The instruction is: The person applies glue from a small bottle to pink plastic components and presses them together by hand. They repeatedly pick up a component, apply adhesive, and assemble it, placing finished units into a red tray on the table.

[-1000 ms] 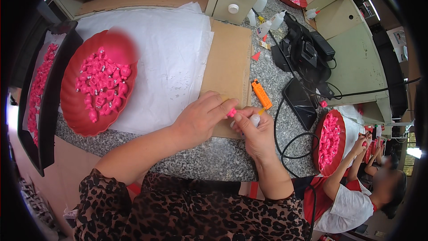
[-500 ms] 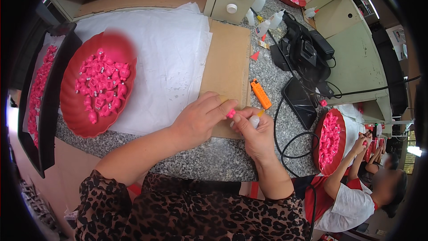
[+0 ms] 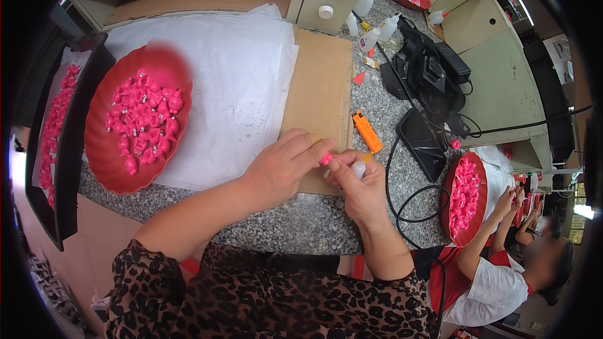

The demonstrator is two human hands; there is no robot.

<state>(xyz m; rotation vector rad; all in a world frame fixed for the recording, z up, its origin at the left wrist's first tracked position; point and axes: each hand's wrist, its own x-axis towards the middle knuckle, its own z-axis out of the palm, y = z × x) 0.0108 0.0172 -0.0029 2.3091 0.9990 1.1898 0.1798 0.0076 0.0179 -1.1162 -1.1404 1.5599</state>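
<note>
A tiny pink figurine is pinched in the fingers of my left hand, above the near end of a brown cardboard sheet. My right hand meets it from the other side, thumb and fingertip at the figurine's edge. Tucked in that same hand is a small white squeeze bottle, mostly covered by the fingers. Something yellow shows at the left fingers and beside the bottle. The fingers hide most of the figurine.
Left stand a red scalloped bowl of pink figurines and a black tray holding more. An orange lighter, white bottles, a black device and cables lie rightward. A co-worker sits beside another red bowl.
My hands, the figurine and the bottle keep nearly the same place. At the right, the co-worker's hands have shifted slightly.
</note>
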